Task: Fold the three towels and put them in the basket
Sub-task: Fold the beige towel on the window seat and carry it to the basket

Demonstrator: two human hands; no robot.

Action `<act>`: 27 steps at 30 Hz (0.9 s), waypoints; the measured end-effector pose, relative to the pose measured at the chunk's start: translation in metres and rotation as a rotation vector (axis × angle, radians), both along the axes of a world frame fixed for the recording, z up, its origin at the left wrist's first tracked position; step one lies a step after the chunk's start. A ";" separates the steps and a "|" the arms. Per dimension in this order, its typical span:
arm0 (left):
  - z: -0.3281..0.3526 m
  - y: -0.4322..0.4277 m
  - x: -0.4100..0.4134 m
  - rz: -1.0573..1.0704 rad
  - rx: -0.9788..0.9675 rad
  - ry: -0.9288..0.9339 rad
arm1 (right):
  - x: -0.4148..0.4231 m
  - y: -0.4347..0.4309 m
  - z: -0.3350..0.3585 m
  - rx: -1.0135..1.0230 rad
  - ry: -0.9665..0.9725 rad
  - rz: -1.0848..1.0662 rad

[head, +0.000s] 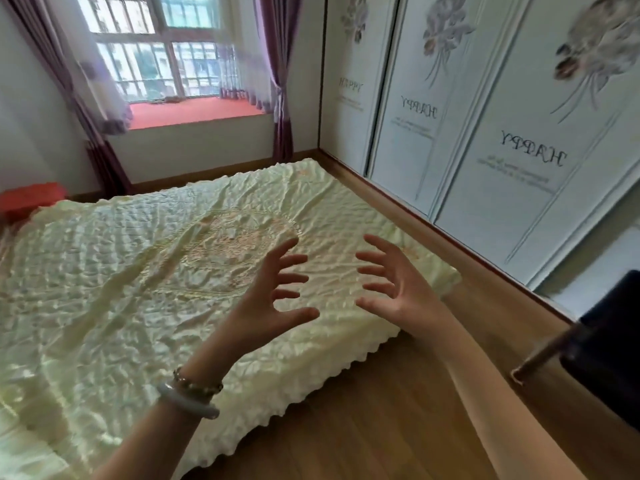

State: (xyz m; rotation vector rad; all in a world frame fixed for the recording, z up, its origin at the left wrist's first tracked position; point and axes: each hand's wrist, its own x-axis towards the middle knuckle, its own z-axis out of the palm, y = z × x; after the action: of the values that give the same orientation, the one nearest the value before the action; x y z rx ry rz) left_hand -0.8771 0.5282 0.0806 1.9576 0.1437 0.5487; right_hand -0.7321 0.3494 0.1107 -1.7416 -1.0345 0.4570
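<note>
My left hand (268,299) and my right hand (393,282) are raised side by side above the near right corner of a bed, palms facing each other, fingers spread, nothing in either. Two bracelets circle my left wrist. The bed carries a crinkled pale yellow bedspread (138,271) with a scalloped edge. No towels and no basket are in view.
A wooden floor (398,410) runs along the bed's right side up to white wardrobe doors (502,150). A dark object with a metal rod (606,344) juts in at the right edge. A red box (31,199) sits at the far left, a window with purple curtains (280,81) behind.
</note>
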 end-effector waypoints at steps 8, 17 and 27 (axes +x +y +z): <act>-0.005 -0.037 0.143 -0.221 0.010 0.045 | 0.102 -0.068 -0.015 -0.008 0.070 -0.245; -0.022 -0.041 0.332 -0.454 0.015 0.084 | 0.233 -0.086 -0.025 -0.018 0.096 -0.496; -0.017 -0.056 0.519 -0.680 0.040 0.093 | 0.365 -0.108 -0.018 -0.021 0.101 -0.749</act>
State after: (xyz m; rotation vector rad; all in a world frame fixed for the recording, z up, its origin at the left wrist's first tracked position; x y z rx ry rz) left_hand -0.3577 0.4726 0.0633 1.9180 -0.4652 0.0116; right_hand -0.3670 0.2413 0.0929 -1.9475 -0.2548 0.0722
